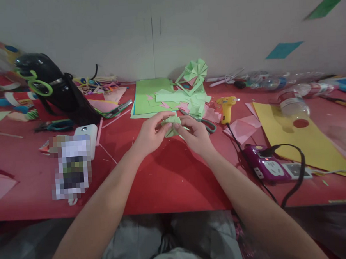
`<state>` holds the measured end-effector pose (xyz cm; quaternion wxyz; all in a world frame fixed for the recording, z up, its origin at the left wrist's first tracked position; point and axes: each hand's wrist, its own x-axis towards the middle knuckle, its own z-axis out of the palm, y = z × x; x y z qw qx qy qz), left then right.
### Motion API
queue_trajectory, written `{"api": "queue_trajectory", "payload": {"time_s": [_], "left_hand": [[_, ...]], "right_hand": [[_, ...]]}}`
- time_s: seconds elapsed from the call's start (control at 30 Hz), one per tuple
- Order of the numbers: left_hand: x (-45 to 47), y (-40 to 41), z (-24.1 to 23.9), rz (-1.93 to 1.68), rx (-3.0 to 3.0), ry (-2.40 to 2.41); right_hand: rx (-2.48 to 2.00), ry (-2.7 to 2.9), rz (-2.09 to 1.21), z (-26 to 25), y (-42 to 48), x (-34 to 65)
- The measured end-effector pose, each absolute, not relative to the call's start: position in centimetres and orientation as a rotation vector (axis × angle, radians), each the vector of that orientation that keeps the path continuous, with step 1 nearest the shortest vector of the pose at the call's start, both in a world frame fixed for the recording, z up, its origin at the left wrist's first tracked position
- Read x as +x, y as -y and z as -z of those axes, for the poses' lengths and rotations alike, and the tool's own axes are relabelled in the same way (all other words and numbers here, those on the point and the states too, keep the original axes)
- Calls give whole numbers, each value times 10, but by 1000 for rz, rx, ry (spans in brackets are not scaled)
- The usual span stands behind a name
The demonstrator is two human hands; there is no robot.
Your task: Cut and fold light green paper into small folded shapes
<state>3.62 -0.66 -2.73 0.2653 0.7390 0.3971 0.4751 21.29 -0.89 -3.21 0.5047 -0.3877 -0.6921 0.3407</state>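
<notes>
Between my two hands is a small piece of light green folded paper (173,130), raised a little over the red table. My left hand (153,133) pinches its left side, thumb in front. On the right side my right hand (196,134) grips it the same way; both thumbs nearly meet at the middle. The fingers cover much of the paper, so its folds are partly hidden. Just behind my right hand lie scissors (208,125) with dark grey handles. Farther back, a folded light green paper fan shape (195,72) stands among cut green and pink paper scraps.
A yellow glue gun (226,107) and a purple power strip (265,163) with cables lie to the right, near yellow paper (302,137) and a plastic bottle (294,107). At left are a black flask-like object (59,89), a white power bank (87,135) and a blurred-out phone-like item (72,167).
</notes>
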Motion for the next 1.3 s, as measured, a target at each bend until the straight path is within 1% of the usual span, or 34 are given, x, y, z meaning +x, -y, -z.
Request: {"api": "queue_trajectory", "payload": {"time_s": [0.17, 0.37, 0.57, 0.73, 0.9, 1.1, 1.3], "left_hand": [[36, 7, 28, -1281, 2003, -1069], [35, 7, 24, -1313, 2085, -1036], [35, 7, 23, -1391, 2088, -1031], [34, 6, 24, -1498, 2082, -1075], [34, 6, 22, -1472, 2170, -1023], [32, 8, 17, -1438, 2265, -1073], [32, 10, 18, -1416, 2323, -1052]], "right_hand": [[-941, 1583, -916, 32, 12, 211], [-897, 1554, -930, 33, 12, 210], [-901, 1538, -818, 35, 11, 211], [-875, 1512, -853, 36, 11, 211], [-895, 1541, -821, 34, 13, 211], [-892, 1574, -766, 36, 12, 213], [-927, 1631, -624, 34, 13, 213]]}}
